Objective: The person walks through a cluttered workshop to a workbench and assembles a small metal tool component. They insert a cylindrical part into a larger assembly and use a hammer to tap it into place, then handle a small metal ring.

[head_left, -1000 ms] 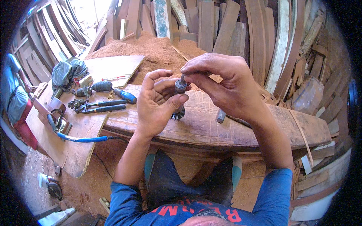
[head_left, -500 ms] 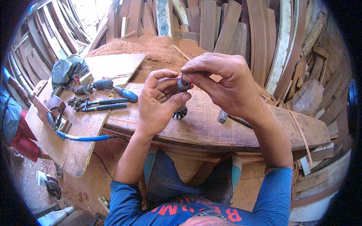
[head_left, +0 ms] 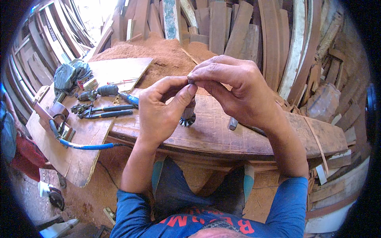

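My left hand (head_left: 156, 111) and my right hand (head_left: 242, 85) meet above the workpiece board. Thumb and fingertips of both are pinched around a small dark metal part (head_left: 191, 81), which is mostly covered by the fingers. Just below them, partly behind my left thumb, a motor armature (head_left: 188, 111) shows, with a dark finned fan (head_left: 187, 120) at its lower end. It seems to stand on the thick wooden plank (head_left: 222, 135), though I cannot tell whether a finger touches it. A small grey metal block (head_left: 233, 123) lies to the right, under my right hand.
On a plywood sheet (head_left: 85, 148) at left lie black-handled pliers (head_left: 109, 112), a power tool body (head_left: 105, 90), a striped rag (head_left: 71, 75) and a tool part with a blue cord (head_left: 87, 145). Another person (head_left: 25, 150) is at the far left. Sawdust (head_left: 158, 51) and leaning boards (head_left: 218, 27) stand behind.
My left fingers have closed in, and the round metal part seen between them is now mostly hidden. More of the armature shows below. The person at left has shifted leftward.
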`<state>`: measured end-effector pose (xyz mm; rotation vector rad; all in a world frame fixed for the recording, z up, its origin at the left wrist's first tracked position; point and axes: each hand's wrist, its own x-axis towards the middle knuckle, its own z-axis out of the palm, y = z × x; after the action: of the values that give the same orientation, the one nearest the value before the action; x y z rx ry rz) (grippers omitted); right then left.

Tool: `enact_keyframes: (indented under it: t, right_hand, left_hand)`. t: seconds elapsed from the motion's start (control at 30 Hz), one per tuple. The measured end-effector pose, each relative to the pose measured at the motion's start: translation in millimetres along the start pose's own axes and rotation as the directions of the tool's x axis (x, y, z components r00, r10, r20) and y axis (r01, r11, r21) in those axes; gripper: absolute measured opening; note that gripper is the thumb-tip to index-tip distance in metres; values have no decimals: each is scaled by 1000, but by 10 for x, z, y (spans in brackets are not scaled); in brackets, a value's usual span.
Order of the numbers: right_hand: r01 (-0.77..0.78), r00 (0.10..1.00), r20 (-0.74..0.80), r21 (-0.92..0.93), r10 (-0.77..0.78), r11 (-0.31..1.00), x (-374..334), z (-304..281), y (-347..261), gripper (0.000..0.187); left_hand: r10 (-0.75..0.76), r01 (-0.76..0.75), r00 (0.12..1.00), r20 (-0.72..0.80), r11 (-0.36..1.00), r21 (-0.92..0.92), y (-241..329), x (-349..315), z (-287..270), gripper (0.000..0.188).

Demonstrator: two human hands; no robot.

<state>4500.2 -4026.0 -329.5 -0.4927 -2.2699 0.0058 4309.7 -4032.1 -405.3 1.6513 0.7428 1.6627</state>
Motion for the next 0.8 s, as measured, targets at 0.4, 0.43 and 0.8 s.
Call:
enact_keyframes:
  t: [0.4,0.43,0.8]
  right_hand:
    - [-381,584,426,-608,691,697,-1139,-573,27,32]
    - [-400,528,455,-612,717,682,-1224,-565,49,32]
    - [-435,900,-115,-186,420,881,-714,-613,-102,38]
  left_hand:
    - [-13,13,999,-29,1000,6,-24,-10,41,16]
    - [-13,14,999,-36,1000,9,-31,-15,39,16]
    - [-27,27,999,-41,1000,1,-24,1,73,18]
